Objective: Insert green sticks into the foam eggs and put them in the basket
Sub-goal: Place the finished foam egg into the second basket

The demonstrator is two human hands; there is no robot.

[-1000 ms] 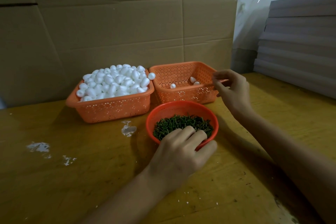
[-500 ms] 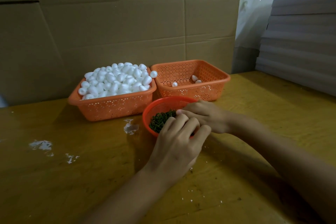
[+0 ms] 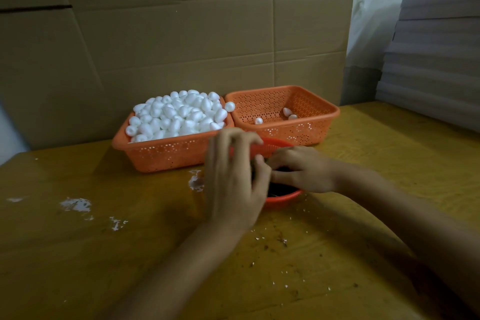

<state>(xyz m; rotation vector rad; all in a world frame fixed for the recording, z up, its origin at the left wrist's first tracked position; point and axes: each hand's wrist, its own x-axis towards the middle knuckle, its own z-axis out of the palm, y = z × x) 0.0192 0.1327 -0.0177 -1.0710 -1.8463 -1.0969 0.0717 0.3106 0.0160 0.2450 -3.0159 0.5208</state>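
both hands meet over the red bowl [image 3: 283, 201] of green sticks [image 3: 281, 187] on a yellow table [image 3: 104, 254]. the left hand [image 3: 233, 182] is blurred, fingers curled; the right hand [image 3: 302, 170] reaches into the bowl. whether either grips anything cannot be told. foam eggs [image 3: 179, 114] heap the left basket [image 3: 166, 156]; three lie in the right basket [image 3: 311, 131].

Shows matt white foam, faintly grainy, in the eggs [image 3: 179, 117]. Reads as perforated orange plastic with a slight sheen in the left basket [image 3: 166, 154], the right basket [image 3: 307, 109] and the redder round bowl [image 3: 281, 201]. Looks like yellowish varnished wood on the worktop [image 3: 104, 254], scuffed and flecked white. Gives plain matt brown cardboard [image 3: 181, 47] behind.
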